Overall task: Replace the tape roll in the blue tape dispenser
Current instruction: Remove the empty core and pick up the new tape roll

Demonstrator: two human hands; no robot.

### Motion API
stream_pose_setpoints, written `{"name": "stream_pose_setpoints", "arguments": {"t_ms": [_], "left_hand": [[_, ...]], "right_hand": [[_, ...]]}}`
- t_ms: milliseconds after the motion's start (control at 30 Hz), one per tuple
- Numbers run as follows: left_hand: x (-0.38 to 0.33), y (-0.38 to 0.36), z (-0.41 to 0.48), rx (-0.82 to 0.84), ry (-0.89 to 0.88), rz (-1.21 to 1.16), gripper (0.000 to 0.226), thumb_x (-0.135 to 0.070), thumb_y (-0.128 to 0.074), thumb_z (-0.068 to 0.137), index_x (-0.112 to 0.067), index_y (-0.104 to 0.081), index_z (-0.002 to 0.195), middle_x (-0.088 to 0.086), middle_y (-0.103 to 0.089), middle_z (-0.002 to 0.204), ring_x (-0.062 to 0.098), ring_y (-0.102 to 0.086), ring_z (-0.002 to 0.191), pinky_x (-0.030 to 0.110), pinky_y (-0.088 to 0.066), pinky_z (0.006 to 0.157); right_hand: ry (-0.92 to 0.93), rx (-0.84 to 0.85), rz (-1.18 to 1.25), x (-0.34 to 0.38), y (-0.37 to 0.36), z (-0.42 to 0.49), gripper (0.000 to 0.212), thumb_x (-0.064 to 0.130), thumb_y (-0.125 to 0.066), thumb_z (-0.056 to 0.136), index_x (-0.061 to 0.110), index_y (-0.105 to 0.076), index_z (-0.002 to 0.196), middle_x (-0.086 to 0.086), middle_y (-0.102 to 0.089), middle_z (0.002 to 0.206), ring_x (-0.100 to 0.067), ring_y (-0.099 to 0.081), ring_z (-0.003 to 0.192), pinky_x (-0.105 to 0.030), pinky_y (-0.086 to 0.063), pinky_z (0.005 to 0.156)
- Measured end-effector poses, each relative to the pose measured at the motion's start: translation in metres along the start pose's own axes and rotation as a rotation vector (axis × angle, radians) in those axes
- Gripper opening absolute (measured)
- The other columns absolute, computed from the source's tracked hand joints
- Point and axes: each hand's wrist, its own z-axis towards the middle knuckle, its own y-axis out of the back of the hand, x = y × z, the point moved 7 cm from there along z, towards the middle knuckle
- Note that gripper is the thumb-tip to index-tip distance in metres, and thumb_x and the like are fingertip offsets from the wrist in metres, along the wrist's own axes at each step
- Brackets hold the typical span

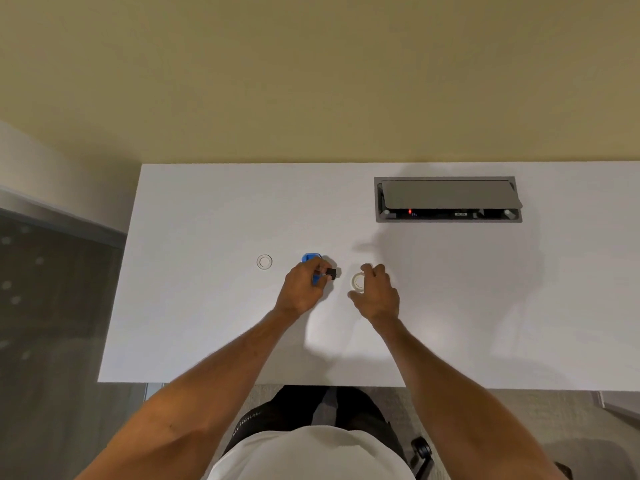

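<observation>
White desk carries the blue tape dispenser at its middle, gripped by the left hand. It lies roughly crosswise, its black end pointing right toward the tape roll, which the right hand curls its fingers around.

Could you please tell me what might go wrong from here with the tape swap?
The left hand pinches the small black hub at its fingertips beside the blue dispenser; it could slip and roll across the white table. The thin ring lying left of the dispenser resembles the tape roll that the right hand grips, so the two might get mixed up.
</observation>
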Motion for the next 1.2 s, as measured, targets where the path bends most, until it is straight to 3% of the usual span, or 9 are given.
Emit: {"name": "stream_pose_setpoints", "arguments": {"t_ms": [200, 333, 500, 633, 833, 1100, 1200], "left_hand": [[-0.001, 0.006, 0.006, -0.001, -0.020, 0.000, 0.023, -0.015, -0.067, 0.104, -0.012, -0.068, 0.126, 0.003, -0.077, 0.126, 0.027, -0.073, 0.118, 0.035, -0.056, 0.107], [-0.003, 0.012, 0.006, -0.005, -0.037, 0.000, 0.019, -0.014, -0.066, 0.104, -0.014, -0.069, 0.123, 0.003, -0.077, 0.124, 0.026, -0.072, 0.116, 0.041, -0.059, 0.107], [-0.004, 0.018, 0.003, -0.017, -0.046, -0.003, 0.018, -0.015, -0.064, 0.105, -0.012, -0.068, 0.123, 0.003, -0.078, 0.123, 0.026, -0.072, 0.115, 0.043, -0.059, 0.105], [-0.007, 0.021, -0.004, -0.027, -0.051, -0.014, 0.018, -0.016, -0.063, 0.106, -0.012, -0.068, 0.123, 0.003, -0.078, 0.122, 0.026, -0.072, 0.114, 0.043, -0.058, 0.105], [-0.018, 0.025, -0.013, -0.041, -0.061, -0.027, 0.017, -0.017, -0.063, 0.107, -0.014, -0.068, 0.123, 0.003, -0.077, 0.122, 0.026, -0.072, 0.114, 0.044, -0.058, 0.106], [-0.033, 0.034, -0.022, -0.078, -0.108, -0.090, 0.019, -0.014, -0.062, 0.106, -0.017, -0.072, 0.123, 0.000, -0.079, 0.119, 0.025, -0.075, 0.106, 0.044, -0.062, 0.101], [-0.036, 0.036, -0.028, -0.101, -0.126, -0.104, 0.020, -0.016, -0.060, 0.108, -0.020, -0.072, 0.124, -0.003, -0.079, 0.120, 0.023, -0.075, 0.107, 0.043, -0.062, 0.100]], "right_hand": [[0.000, -0.053, -0.022, 0.012, 0.000, 0.004, 0.060, 0.028, -0.076, 0.094, 0.016, -0.043, 0.143, -0.009, -0.043, 0.143, -0.027, -0.054, 0.127, -0.040, -0.063, 0.090], [0.025, -0.078, 0.000, 0.013, 0.004, 0.002, 0.054, 0.021, -0.074, 0.095, 0.015, -0.046, 0.141, -0.010, -0.046, 0.141, -0.027, -0.057, 0.124, -0.037, -0.062, 0.093], [-0.054, -0.053, 0.345, 0.000, 0.008, -0.002, 0.037, 0.019, -0.074, 0.094, 0.010, -0.056, 0.125, -0.012, -0.052, 0.130, -0.035, -0.066, 0.109, -0.040, -0.059, 0.093], [-0.049, -0.049, 0.539, -0.003, 0.013, -0.010, 0.045, 0.021, -0.080, 0.092, 0.009, -0.061, 0.130, -0.013, -0.057, 0.131, -0.033, -0.066, 0.115, -0.041, -0.056, 0.102], [0.037, -0.038, 0.764, 0.005, 0.024, -0.027, 0.042, 0.005, -0.082, 0.088, 0.003, -0.063, 0.125, -0.017, -0.069, 0.122, -0.034, -0.068, 0.116, -0.051, -0.056, 0.104], [0.152, 0.002, 0.747, 0.022, 0.042, -0.035, 0.047, 0.008, -0.086, 0.085, 0.002, -0.058, 0.122, -0.014, -0.070, 0.123, -0.033, -0.069, 0.114, -0.050, -0.058, 0.103], [0.183, -0.025, 0.743, 0.024, 0.047, -0.037, 0.051, 0.007, -0.088, 0.083, 0.003, -0.058, 0.124, -0.011, -0.069, 0.124, -0.032, -0.070, 0.111, -0.041, -0.060, 0.095]]}}
